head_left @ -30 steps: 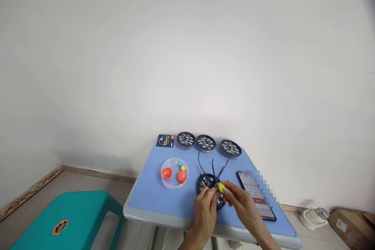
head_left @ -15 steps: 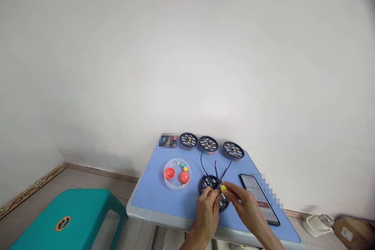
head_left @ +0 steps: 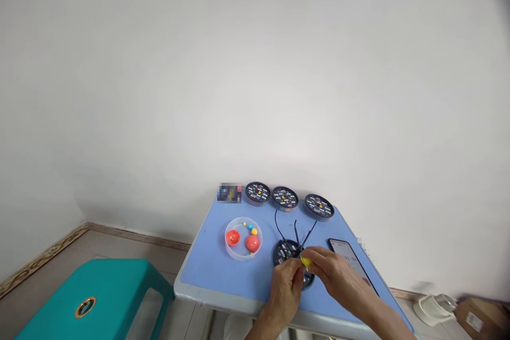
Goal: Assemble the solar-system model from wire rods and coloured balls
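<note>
Over a round black disc (head_left: 282, 253) with printed labels, my two hands meet at the table's front. Thin black rods (head_left: 297, 231) fan out above it. With its fingers pinched, my left hand (head_left: 283, 288) grips the lower part of the rods, which its fingertips mostly hide. My right hand (head_left: 332, 271) has a small yellow rounded piece (head_left: 306, 261) between thumb and fingers, against the left fingertips. A clear round tray (head_left: 239, 257) to the left holds a red half shell (head_left: 232, 237), a red ball (head_left: 252, 243) and several small coloured balls.
Three black labelled discs (head_left: 257, 192) line the back of the blue table (head_left: 223, 281), beside a blurred card (head_left: 229, 193). A phone (head_left: 346, 255) lies right, partly behind my right forearm. A teal stool (head_left: 119, 276) stands left; a cardboard box (head_left: 484, 316) sits on the floor.
My right hand has turned and moved slightly down over the yellow piece, covering more of the phone. The left hand stays pinched in about the same place. The whole view has shifted slightly.
</note>
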`<state>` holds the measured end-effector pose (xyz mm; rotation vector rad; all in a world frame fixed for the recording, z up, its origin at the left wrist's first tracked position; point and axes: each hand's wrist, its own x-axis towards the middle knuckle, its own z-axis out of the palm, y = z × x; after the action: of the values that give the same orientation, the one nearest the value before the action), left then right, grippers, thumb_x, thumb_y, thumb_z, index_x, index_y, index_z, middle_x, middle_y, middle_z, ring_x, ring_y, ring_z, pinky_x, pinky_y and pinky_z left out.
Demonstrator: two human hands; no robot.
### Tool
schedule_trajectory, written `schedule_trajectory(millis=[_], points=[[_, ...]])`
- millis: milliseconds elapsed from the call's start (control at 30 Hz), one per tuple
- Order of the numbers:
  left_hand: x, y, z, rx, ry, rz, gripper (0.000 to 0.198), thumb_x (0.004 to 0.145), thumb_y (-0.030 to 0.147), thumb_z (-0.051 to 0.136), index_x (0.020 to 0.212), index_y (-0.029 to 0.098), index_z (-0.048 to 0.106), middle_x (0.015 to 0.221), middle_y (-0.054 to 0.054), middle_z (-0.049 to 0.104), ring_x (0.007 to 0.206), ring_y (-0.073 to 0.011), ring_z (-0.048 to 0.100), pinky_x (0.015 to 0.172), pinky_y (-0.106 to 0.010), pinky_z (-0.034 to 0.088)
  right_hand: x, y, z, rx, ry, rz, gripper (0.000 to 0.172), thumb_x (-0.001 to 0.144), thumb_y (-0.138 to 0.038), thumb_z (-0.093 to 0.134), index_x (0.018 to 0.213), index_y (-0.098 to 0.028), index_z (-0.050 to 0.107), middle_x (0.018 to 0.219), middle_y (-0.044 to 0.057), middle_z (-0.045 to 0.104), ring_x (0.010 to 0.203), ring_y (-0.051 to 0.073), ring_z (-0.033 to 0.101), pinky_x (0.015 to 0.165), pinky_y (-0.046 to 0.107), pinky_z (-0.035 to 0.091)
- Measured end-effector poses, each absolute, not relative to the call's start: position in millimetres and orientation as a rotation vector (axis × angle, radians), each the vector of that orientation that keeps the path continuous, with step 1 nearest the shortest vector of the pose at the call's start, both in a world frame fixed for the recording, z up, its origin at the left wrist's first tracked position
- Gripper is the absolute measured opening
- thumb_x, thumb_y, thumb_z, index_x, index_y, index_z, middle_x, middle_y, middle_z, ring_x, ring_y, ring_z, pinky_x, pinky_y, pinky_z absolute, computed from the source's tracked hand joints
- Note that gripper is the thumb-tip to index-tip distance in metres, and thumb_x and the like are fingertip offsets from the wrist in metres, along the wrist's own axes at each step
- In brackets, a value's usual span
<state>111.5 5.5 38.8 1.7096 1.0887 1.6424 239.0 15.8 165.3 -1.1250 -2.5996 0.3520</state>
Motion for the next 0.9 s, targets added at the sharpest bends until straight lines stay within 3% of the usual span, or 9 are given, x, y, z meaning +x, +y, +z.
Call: schedule_trajectory(millis=[200,700,800,900], points=[[110.3,5.3,41.0,1.673,1.081,1.623,0.037,0.1,0.037,0.041,0.079,0.018,0.063,0.061,0.001,0.059,0.051,-0.0111,0.05,0.053,-0.022,0.039,234.0,19.3,167.0,-1.18,-2.73,0.269,0.025,0.086,-0.003,0.039,0.08,-0.022,0.055,0.08,0.004,0.066,0.067,0.017,0.061,0.059,0.025,0.042],[111.3,4.8,37.1,1.631,1.105,1.613,0.046,0.1,0.049,0.038,0.071,0.019,0.058,0.059,0.002,0.055,0.046,-0.0098,0.043,0.046,-0.022,0.034,228.0,21.4,164.2,-1.331,-2.747,0.058,0.019,0.082,-0.006,0.043,0.075,-0.024,0.045,0.075,0.003,0.063,0.06,0.017,0.056,0.054,0.026,0.035],[110.7,4.9,37.4,1.626,1.111,1.607,0.046,0.099,0.049,0.039,0.072,0.018,0.059,0.059,0.002,0.055,0.047,-0.0099,0.043,0.047,-0.023,0.034,230.2,19.3,165.3,-1.34,-2.745,0.076,0.015,0.085,-0.009,0.045,0.083,-0.022,0.052,0.08,0.004,0.067,0.065,0.019,0.061,0.056,0.027,0.039],[110.1,4.6,38.7,1.62,1.11,1.592,0.046,0.1,0.049,0.036,0.076,0.018,0.061,0.061,0.002,0.056,0.047,-0.0098,0.043,0.047,-0.023,0.035,236.4,18.7,164.6,-1.299,-2.698,0.1,0.021,0.085,-0.014,0.052,0.104,-0.021,0.057,0.089,0.007,0.071,0.077,0.022,0.068,0.064,0.03,0.047]])
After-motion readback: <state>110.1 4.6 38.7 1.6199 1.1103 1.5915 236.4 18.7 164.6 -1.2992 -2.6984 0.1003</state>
